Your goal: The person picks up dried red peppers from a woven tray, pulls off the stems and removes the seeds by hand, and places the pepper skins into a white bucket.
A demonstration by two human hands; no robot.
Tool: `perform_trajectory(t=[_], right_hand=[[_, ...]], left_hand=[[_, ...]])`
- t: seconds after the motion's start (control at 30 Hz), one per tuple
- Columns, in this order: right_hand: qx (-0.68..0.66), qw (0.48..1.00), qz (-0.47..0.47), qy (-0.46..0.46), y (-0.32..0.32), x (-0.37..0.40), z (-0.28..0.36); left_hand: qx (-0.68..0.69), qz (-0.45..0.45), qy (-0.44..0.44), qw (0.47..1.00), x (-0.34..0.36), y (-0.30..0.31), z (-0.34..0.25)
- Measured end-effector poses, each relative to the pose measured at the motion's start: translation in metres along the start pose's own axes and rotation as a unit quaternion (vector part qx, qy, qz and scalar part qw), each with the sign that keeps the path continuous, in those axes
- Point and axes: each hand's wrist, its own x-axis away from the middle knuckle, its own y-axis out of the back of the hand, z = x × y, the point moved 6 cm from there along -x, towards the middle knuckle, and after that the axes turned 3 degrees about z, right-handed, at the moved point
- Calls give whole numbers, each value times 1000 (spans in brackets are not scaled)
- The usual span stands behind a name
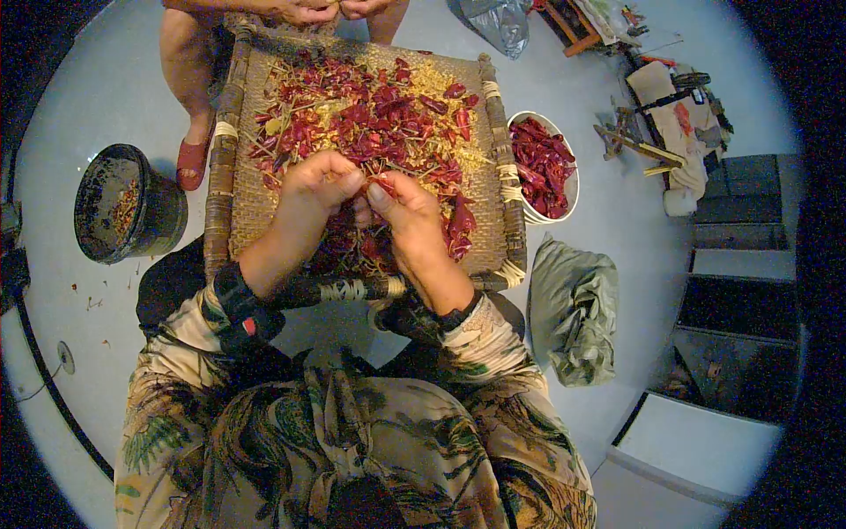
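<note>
Over the near half of a woven tray (489,220), my left hand (322,185) and my right hand (411,216) meet fingertip to fingertip. Both are closed in a pinch on a small dried red chili (386,183), mostly covered by my fingers. Dried red chilies (379,115) lie broken and whole across the tray, among yellow seeds (432,81) and thin stems. More chilies sit in shadow beneath my hands. The tray has a wooden frame bound with pale cord and rests in front of my knees.
A white bucket (575,189) of red chilies stands right of the tray, above a green-grey sack (577,309). On the left is a black bucket (172,212) with small bits inside. Across the tray sits another person, whose hands (313,11) are at its far edge.
</note>
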Motion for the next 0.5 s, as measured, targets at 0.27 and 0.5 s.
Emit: perform_trajectory(t=[0.27, 0.5], right_hand=[[-130, 991, 17, 1, -8, 0, -3], [-215, 974, 27, -62, -12, -2, -18]], left_hand=[[165, -27, 124, 978, 0, 11, 25], [89, -14, 51, 995, -3, 12, 15]])
